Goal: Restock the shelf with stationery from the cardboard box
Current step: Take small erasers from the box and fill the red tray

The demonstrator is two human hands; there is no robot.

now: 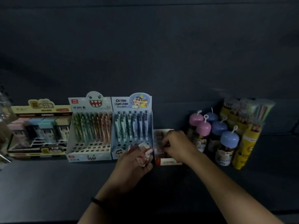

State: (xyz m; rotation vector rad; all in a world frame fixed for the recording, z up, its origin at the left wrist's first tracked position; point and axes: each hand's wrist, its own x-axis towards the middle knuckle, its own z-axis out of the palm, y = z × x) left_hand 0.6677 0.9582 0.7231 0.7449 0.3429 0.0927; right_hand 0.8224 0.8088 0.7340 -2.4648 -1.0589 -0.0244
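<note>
A dark band is worn on the wrist behind the left grip. The left grip is curled, palm up, round a handful of small white-and-red erasers, which are held just above the dark shelf. Just to its right, the right grip is lowered, palm down, into a red-and-white eraser tray that stands on the shelf. Its fingers are bent into the tray, but whether anything is pinched between them cannot be told, since the fingertips are hidden and blurred. More erasers can be made out in the tray beneath that grip.

Directly beyond the left grip, and touching the tray's left side, a blue cartoon pen display is seen, filled with upright pens. Further left of that grip a pale monster-face pen display is set against it, and then a wide box of pastel items. To the right of the right grip, jars with pink and blue domed lids are grouped close together, and behind and beside them yellow pencil tubes are stood.
</note>
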